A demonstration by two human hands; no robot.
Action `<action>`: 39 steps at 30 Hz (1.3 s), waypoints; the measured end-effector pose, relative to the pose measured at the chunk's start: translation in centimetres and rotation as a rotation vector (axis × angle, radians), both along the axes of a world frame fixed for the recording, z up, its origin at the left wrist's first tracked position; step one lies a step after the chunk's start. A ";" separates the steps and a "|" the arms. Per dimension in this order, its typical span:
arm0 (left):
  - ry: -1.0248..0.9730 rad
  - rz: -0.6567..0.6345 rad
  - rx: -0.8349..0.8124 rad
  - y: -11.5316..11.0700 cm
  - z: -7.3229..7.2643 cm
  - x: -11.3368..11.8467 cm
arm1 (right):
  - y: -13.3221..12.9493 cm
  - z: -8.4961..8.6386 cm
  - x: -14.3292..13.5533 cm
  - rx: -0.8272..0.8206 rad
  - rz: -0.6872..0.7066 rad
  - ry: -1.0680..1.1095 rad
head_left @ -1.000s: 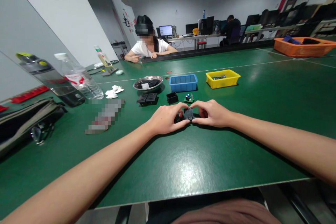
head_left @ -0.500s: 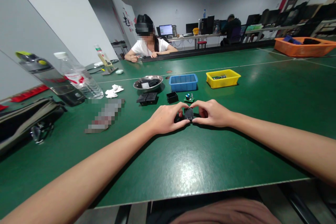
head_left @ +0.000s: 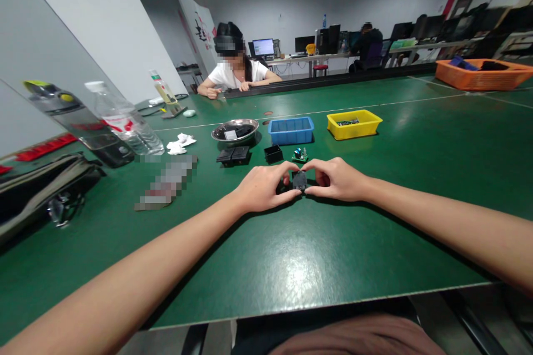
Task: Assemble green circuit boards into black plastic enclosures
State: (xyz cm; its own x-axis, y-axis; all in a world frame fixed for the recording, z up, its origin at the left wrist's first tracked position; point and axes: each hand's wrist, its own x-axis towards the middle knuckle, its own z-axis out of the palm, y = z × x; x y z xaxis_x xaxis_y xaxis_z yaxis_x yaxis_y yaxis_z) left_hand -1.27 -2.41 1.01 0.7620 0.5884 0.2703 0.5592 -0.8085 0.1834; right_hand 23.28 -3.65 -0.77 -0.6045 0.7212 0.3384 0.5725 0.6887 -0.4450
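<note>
Pinching hands: the left hand (head_left: 266, 188) and the right hand (head_left: 339, 180) meet over the table (head_left: 375, 244); the fingers of both are drawn narrow, thumb and forefinger holding one black part from its two sides.
Black part (head_left: 299, 180): between the two hands; its underside is hidden, so whether it touches the table cannot be told.
Slip risk: the fingers seem to bear on little more than its edges; uneven pressure from the two sides could tilt it or let it pop loose, and hard squeezing might crack it if the shell is thin.
Board (head_left: 300, 155): just beyond the forefingers, its components standing up; a forward push of the knuckles could knock it or bend a component.
Box (head_left: 273, 154): small, black, open at the top, just left of the board; a swing of the left hand could shove it towards the blue tray (head_left: 290, 138) behind.
Yellow tray (head_left: 353, 132): beyond the right hand; well apart, so probably safe from a knock.
</note>
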 end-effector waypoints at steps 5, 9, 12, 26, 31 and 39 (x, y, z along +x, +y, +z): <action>-0.005 0.015 0.001 -0.2 0.1 0.1 | 0.0 0.0 0.0 0.002 0.009 0.006; -0.016 0.026 0.003 -0.2 0.0 0.2 | 0.0 0.1 0.1 0.003 0.018 0.010; -0.025 0.023 0.005 -0.2 0.0 0.2 | 0.0 0.1 0.0 0.006 0.018 0.009; -0.027 0.013 0.016 -0.1 -0.1 0.1 | 0.0 0.0 0.0 0.004 0.020 0.009; -0.023 0.011 0.016 -0.1 -0.1 0.1 | 0.0 0.1 0.0 0.003 0.017 0.003; -0.023 0.019 0.010 -0.2 0.0 0.2 | 0.0 0.1 0.0 -0.005 0.005 -0.003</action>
State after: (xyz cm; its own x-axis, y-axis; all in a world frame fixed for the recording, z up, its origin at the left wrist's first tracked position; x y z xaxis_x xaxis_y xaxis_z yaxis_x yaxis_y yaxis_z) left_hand -1.08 -2.59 1.02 0.7444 0.5998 0.2935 0.5700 -0.7997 0.1887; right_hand 23.30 -3.69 -0.70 -0.6088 0.7199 0.3332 0.5707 0.6892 -0.4465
